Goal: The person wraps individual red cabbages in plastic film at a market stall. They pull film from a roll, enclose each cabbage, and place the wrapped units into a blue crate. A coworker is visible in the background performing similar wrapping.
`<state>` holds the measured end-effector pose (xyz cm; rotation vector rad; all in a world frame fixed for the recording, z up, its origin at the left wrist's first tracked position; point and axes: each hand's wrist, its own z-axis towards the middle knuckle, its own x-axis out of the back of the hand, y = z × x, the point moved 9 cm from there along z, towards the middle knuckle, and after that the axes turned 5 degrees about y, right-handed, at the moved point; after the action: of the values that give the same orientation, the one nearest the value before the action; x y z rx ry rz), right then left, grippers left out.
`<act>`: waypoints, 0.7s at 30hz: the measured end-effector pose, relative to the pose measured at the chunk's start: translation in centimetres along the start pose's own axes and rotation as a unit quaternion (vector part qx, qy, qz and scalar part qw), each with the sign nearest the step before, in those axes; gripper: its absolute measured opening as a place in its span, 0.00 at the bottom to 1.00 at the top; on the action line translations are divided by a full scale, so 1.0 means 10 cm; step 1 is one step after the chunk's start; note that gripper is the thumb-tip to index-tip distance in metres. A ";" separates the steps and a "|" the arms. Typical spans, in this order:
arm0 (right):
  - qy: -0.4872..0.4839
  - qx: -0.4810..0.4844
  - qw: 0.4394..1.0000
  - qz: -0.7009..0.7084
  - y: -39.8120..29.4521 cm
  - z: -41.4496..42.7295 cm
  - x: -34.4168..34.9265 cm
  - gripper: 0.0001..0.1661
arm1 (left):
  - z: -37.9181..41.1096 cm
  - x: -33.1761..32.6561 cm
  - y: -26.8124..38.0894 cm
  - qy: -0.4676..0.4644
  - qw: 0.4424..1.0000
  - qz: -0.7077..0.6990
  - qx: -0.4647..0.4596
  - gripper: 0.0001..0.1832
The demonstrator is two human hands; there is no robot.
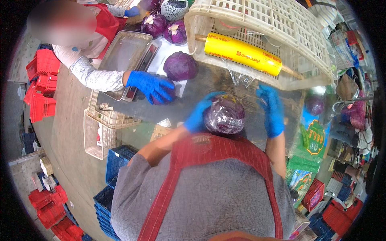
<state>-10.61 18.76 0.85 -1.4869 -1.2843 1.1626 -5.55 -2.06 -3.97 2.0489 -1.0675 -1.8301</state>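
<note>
My left hand, in a blue glove, holds the left side of a red cabbage covered in shiny cling film. To the right of that cabbage, my right hand, also gloved in blue, is raised apart from it and blurred; whether its fingers hold anything is unclear. Ahead of both hands, a yellow roll of plastic wrap lies on a wooden rod in an overturned white plastic crate. A loose edge of film hangs from the roll. Another red cabbage sits on the table to the left, without visible film.
A co-worker's blue-gloved hand rests on a red cabbage at left, beside a metal tray. More red cabbages lie at the back. A wrapped cabbage stands at right. Blue crates are stacked at lower left.
</note>
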 end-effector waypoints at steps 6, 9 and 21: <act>-0.205 -0.057 0.973 -0.089 1.16 -0.32 -0.42 0.37 | 0.04 -0.05 0.08 0.063 0.997 -0.048 -0.009 0.33; -0.227 -0.133 0.962 0.071 1.21 -0.44 -0.55 0.40 | 0.02 -0.14 0.18 0.025 0.996 0.007 -0.080 0.34; -0.224 -0.051 0.965 0.130 0.75 -0.48 -0.59 0.60 | 0.07 0.03 0.45 -0.012 0.986 0.167 0.014 0.43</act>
<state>-4.54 11.84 -4.58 -1.5536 -1.4939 1.7005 -7.95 -5.25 -1.75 1.7350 -1.3565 -1.6803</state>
